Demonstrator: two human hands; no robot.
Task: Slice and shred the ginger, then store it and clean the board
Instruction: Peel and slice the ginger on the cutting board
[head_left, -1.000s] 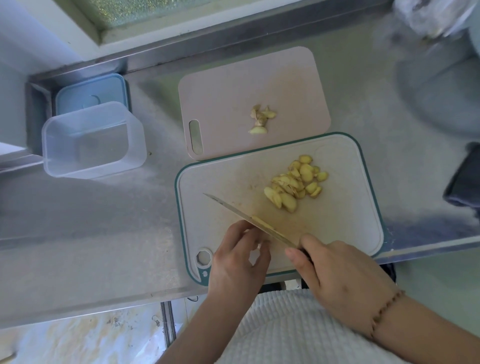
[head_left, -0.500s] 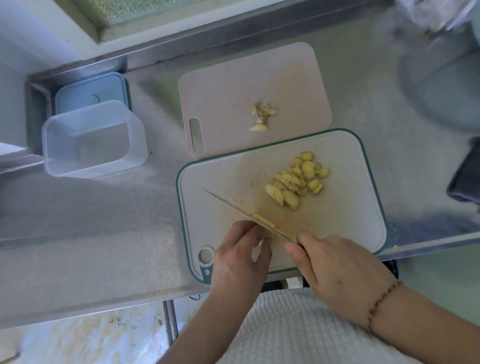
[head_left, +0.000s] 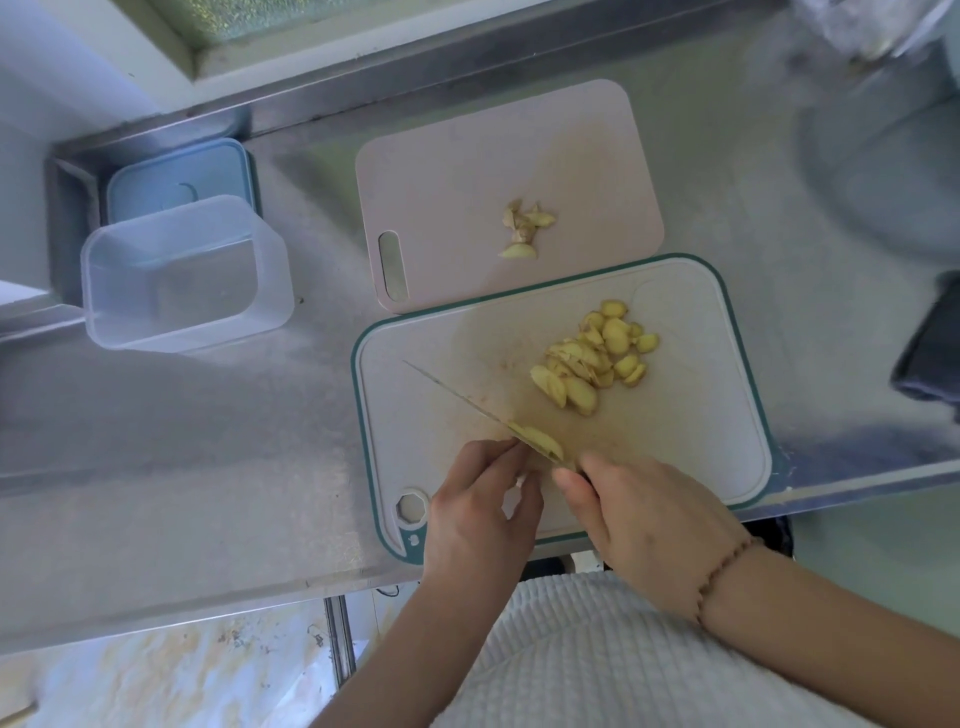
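left fingers (head_left: 498, 457) pinching pale yellow ginger (head_left: 537, 441), right fingers (head_left: 571, 475) gripping knife (head_left: 457, 397)

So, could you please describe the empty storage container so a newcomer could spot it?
On the steel counter, look left of the pink cutting board. The clear plastic tub stands open in front of its blue lid.

Knife handle (head_left: 584, 474) hidden, perhaps gripped

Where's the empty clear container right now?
Head view, left side: the clear container stands on the steel counter, in front of its blue lid, left of the pink board.
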